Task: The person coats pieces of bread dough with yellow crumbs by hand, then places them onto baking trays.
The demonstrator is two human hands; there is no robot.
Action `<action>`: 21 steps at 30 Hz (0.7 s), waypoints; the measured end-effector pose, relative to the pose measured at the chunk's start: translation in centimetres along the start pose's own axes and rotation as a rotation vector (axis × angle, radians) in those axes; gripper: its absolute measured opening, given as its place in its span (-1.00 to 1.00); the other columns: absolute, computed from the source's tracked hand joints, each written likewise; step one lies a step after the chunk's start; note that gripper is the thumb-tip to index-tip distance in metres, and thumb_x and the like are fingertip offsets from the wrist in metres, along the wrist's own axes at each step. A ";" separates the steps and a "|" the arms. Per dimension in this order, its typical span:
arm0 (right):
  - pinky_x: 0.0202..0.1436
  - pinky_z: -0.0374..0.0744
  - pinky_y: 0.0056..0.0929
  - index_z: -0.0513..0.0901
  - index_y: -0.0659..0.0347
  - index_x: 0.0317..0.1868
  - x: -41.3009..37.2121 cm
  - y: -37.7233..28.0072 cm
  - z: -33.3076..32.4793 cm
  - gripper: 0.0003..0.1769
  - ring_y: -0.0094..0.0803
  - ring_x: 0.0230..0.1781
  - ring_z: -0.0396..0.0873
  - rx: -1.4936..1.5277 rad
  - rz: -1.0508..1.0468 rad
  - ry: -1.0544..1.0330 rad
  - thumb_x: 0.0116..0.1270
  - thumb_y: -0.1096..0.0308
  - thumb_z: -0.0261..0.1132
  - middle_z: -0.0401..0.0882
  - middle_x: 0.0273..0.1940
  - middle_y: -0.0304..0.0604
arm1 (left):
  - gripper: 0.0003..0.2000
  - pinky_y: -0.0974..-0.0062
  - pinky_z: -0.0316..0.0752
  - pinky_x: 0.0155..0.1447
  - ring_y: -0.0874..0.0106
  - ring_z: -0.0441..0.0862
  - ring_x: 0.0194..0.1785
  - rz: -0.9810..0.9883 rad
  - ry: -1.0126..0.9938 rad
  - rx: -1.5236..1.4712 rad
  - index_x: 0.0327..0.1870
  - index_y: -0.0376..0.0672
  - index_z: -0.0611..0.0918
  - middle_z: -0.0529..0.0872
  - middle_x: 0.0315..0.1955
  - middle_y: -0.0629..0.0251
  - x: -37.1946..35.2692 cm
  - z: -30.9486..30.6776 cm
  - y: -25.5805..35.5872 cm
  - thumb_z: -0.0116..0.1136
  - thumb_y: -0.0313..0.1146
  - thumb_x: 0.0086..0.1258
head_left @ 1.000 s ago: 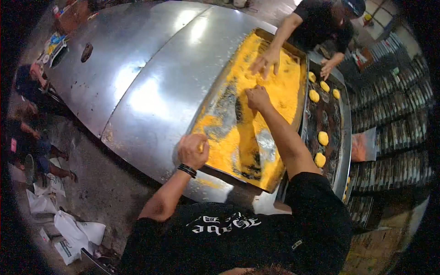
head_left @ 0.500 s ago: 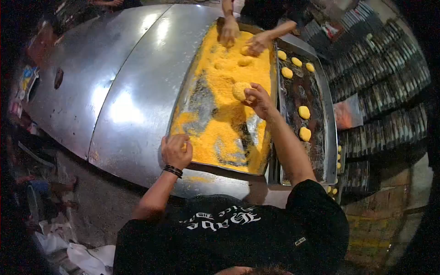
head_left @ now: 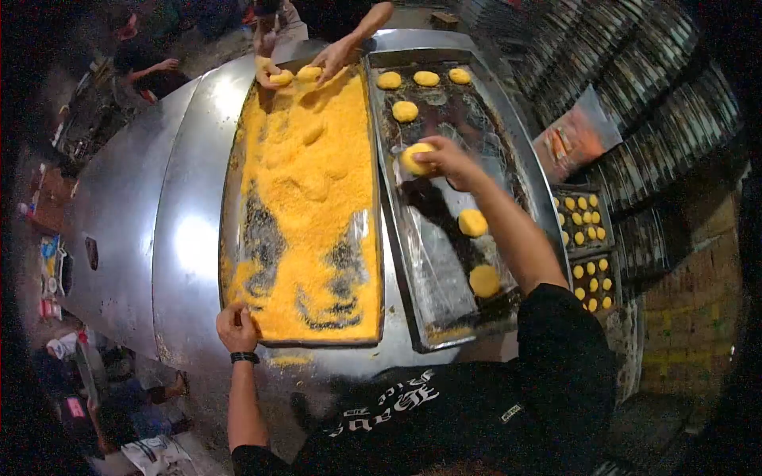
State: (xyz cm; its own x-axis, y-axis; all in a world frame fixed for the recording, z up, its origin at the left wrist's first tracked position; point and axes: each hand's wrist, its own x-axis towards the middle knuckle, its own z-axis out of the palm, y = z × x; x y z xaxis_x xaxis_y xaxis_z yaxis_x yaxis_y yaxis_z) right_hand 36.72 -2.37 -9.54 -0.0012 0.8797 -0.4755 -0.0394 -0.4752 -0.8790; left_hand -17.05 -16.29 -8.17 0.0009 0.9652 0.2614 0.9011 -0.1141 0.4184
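Observation:
My right hand [head_left: 451, 163] is closed on a round, crumb-coated dough piece [head_left: 416, 159], held over the dark baking tray [head_left: 418, 324]. Two more coated pieces sit in that tray nearer to me, one a yellow dough round [head_left: 473, 223]. Several others line its far end. At the near left corner of the crumb tray [head_left: 317, 343], my left hand [head_left: 237, 327] has its fingers curled; what lies in them, if anything, is hidden. Yellow crumbs [head_left: 317, 238] cover most of that tray, with dark metal showing through in patches.
Across the table, another person's hands [head_left: 333, 59] handle dough pieces at the crumb tray's far end. Smaller trays of dough rounds [head_left: 591, 282] stand at the right. Beyond are stacked trays [head_left: 659, 127] and a plastic bag [head_left: 578, 135]. Metal tabletop [head_left: 119, 214] extends left.
My right hand has carried its dough piece rightward from above the crumbs to over the baking tray. My left hand stays by the crumb tray's near left corner. The view has shifted right.

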 end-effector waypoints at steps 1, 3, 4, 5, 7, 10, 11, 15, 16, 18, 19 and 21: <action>-0.09 0.55 -0.30 0.42 0.21 0.09 1.4 0.8 -2.4 -0.42 -0.36 -0.13 0.55 -0.158 -0.037 0.158 0.08 0.23 0.41 0.53 -0.12 -0.17 | -0.83 0.18 0.45 -0.15 0.16 0.56 -0.30 -0.034 -0.030 -0.009 -0.40 -0.20 0.65 0.65 -0.46 0.15 -0.4 -0.1 -0.6 0.11 -0.29 0.25; -0.05 0.54 -0.26 0.47 0.18 0.07 3.6 3.2 -6.5 -0.48 -0.26 -0.11 0.56 -0.408 -0.099 0.362 0.10 0.22 0.38 0.54 -0.10 -0.11 | -0.83 0.17 0.45 -0.16 0.16 0.56 -0.30 -0.088 -0.071 -0.057 -0.38 -0.19 0.65 0.65 -0.45 0.16 -1.4 -0.3 -1.9 0.10 -0.29 0.26; -0.02 0.54 -0.22 0.50 0.15 0.06 4.7 4.7 -7.9 -0.51 -0.17 -0.08 0.56 -0.501 -0.123 0.405 0.12 0.19 0.35 0.54 -0.06 -0.06 | -0.83 0.17 0.45 -0.15 0.17 0.56 -0.29 -0.079 -0.086 -0.026 -0.37 -0.19 0.65 0.65 -0.44 0.16 -1.7 -0.7 -2.5 0.10 -0.30 0.26; 0.02 0.52 -0.21 0.52 0.12 0.05 5.4 5.2 -8.2 -0.53 -0.12 -0.06 0.55 -0.749 -0.113 0.453 0.13 0.17 0.31 0.53 -0.04 -0.02 | -0.83 0.17 0.45 -0.15 0.17 0.56 -0.29 -0.069 -0.101 0.006 -0.37 -0.19 0.65 0.65 -0.43 0.16 -1.6 -1.3 -2.1 0.10 -0.30 0.26; 0.10 0.49 -0.18 0.55 0.07 0.05 6.3 5.1 -8.2 -0.56 -0.01 -0.02 0.53 -1.248 -0.093 0.531 0.16 0.12 0.25 0.51 0.01 0.07 | -0.83 0.18 0.46 -0.15 0.18 0.57 -0.26 -0.078 -0.138 0.041 -0.35 -0.20 0.65 0.66 -0.39 0.14 -1.2 -2.2 -2.5 0.09 -0.31 0.27; 0.14 0.43 -0.06 0.55 0.12 0.03 9.0 3.3 -11.5 -0.56 0.15 0.11 0.40 -1.080 -0.168 0.435 0.19 0.11 0.12 0.41 0.13 0.16 | -0.83 0.20 0.47 -0.15 0.18 0.57 -0.25 -0.031 -0.109 0.063 -0.33 -0.20 0.66 0.66 -0.37 0.13 -1.6 -1.8 -2.2 0.08 -0.31 0.28; 0.12 0.42 0.01 0.56 0.16 -0.01 9.5 1.8 -12.3 -0.57 0.22 0.14 0.34 -0.968 -0.163 0.341 0.17 0.12 0.13 0.40 0.15 0.16 | -0.83 0.20 0.47 -0.15 0.17 0.57 -0.24 -0.055 -0.104 0.063 -0.33 -0.20 0.66 0.66 -0.37 0.13 -1.6 -2.0 -1.9 0.08 -0.31 0.28; 0.29 0.20 0.03 0.34 0.14 0.24 8.6 0.1 -7.6 -0.39 0.12 0.31 0.16 -1.097 -0.243 0.838 0.25 -0.01 0.00 0.23 0.29 0.16 | -0.83 0.21 0.47 -0.16 0.16 0.57 -0.24 -0.137 -0.133 0.029 -0.33 -0.22 0.66 0.66 -0.36 0.13 -2.4 -3.1 -1.2 0.07 -0.33 0.27; 0.34 0.12 0.04 0.27 0.11 0.30 9.8 2.9 -6.5 -0.35 0.11 0.35 0.10 -1.131 -0.164 0.903 0.26 -0.05 -0.03 0.18 0.32 0.15 | -0.83 0.21 0.47 -0.16 0.16 0.57 -0.24 -0.156 -0.148 0.009 -0.33 -0.22 0.65 0.66 -0.36 0.13 -2.9 -3.3 -1.0 0.07 -0.33 0.27; 0.39 -0.01 0.08 0.15 0.06 0.38 10.9 4.4 -5.6 -0.29 0.09 0.40 -0.01 -1.177 -0.043 0.889 0.29 -0.10 -0.08 0.07 0.38 0.12 | -0.84 0.21 0.47 -0.16 0.16 0.57 -0.24 -0.075 -0.130 0.041 -0.33 -0.21 0.65 0.66 -0.36 0.13 -3.5 -3.4 -0.4 0.08 -0.34 0.26; 0.40 -0.07 0.09 0.09 0.04 0.41 11.1 4.2 -5.5 -0.27 0.08 0.42 -0.06 -1.189 -0.003 0.811 0.31 -0.12 -0.10 0.01 0.40 0.11 | -0.85 0.20 0.47 -0.16 0.16 0.57 -0.25 -0.034 -0.122 0.057 -0.33 -0.21 0.65 0.66 -0.36 0.13 -3.6 -3.6 -0.1 0.08 -0.35 0.26; 0.45 -0.06 -0.08 0.02 0.10 0.43 11.0 2.1 -5.5 -0.23 -0.10 0.46 -0.10 -1.144 0.137 0.684 0.34 -0.13 -0.09 -0.09 0.45 -0.01 | -0.87 0.19 0.46 -0.14 0.17 0.57 -0.25 -0.089 -0.112 0.046 -0.34 -0.19 0.65 0.65 -0.37 0.13 -3.7 -3.8 0.8 0.10 -0.35 0.24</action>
State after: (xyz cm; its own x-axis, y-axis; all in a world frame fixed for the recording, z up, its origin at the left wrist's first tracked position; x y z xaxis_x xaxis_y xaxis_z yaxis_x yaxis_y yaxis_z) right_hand 42.08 6.22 -16.81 0.5722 0.7982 -0.1882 0.7738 -0.6015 -0.1987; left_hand -17.93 -20.84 -5.49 -0.0337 0.9916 0.1250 0.9185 -0.0186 0.3949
